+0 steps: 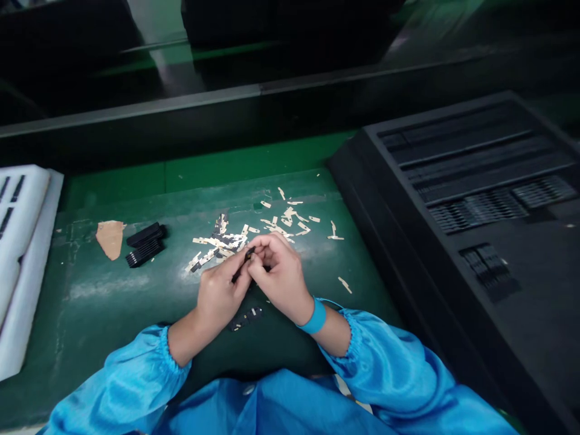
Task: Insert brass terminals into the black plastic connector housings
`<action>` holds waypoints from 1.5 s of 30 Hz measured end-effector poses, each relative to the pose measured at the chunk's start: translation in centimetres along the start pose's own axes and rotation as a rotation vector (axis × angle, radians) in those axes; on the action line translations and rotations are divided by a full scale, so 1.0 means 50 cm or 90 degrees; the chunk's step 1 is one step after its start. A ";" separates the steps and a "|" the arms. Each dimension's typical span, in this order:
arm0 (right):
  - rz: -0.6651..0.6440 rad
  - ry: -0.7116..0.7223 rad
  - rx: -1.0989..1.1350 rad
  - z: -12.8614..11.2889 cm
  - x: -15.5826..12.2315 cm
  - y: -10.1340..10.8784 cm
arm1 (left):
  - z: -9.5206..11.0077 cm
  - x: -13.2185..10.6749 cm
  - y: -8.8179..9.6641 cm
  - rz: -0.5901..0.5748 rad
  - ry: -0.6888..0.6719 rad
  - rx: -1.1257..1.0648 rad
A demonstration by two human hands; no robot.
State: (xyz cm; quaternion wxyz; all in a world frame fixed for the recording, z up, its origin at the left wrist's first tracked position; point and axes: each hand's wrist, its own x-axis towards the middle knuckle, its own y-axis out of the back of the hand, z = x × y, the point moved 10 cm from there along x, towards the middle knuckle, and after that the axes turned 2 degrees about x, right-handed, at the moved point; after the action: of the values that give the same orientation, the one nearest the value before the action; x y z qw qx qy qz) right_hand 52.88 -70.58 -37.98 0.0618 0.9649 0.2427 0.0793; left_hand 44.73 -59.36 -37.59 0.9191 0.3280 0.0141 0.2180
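Observation:
My left hand (pixel 220 296) and my right hand (pixel 280 272) meet above the green mat (pixel 113 290), both pinched on one small black strip part (pixel 244 264). A blue band circles my right wrist. Just beyond my fingers lies a scatter of several small cream-coloured metal tabs (pixel 281 220), some mixed with dark pieces (pixel 222 241). Another small black part (pixel 247 317) lies on the mat under my wrists. Two black comb-like parts (pixel 145 243) rest to the left.
A large black moulded tray (pixel 489 199) with slotted rows fills the right side. White foam trays (pixel 20 254) sit at the left edge. A torn brown scrap (pixel 110 237) lies near the comb parts. A dark rail (pixel 181 115) runs across the back.

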 end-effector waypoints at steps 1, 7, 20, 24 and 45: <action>-0.010 -0.001 0.006 0.000 0.000 -0.002 | -0.006 0.002 -0.003 -0.015 0.023 -0.033; -0.042 -0.016 0.022 0.008 0.015 -0.005 | -0.015 0.015 -0.020 -0.107 0.095 -0.218; -0.081 -0.128 0.151 0.047 0.020 -0.017 | -0.005 0.019 -0.010 -0.106 0.078 -0.180; -0.098 -0.137 0.166 0.054 0.019 -0.026 | 0.001 0.014 -0.010 -0.117 0.024 -0.061; -0.298 0.292 -0.349 -0.078 -0.164 -0.023 | -0.004 -0.011 0.072 -0.089 0.028 0.058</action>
State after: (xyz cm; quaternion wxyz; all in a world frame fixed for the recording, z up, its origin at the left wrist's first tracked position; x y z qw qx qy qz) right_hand 44.52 -73.16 -35.33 0.2767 0.7890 0.4323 0.3376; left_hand 42.78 -56.99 -35.64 0.9156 0.3629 0.0673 0.1596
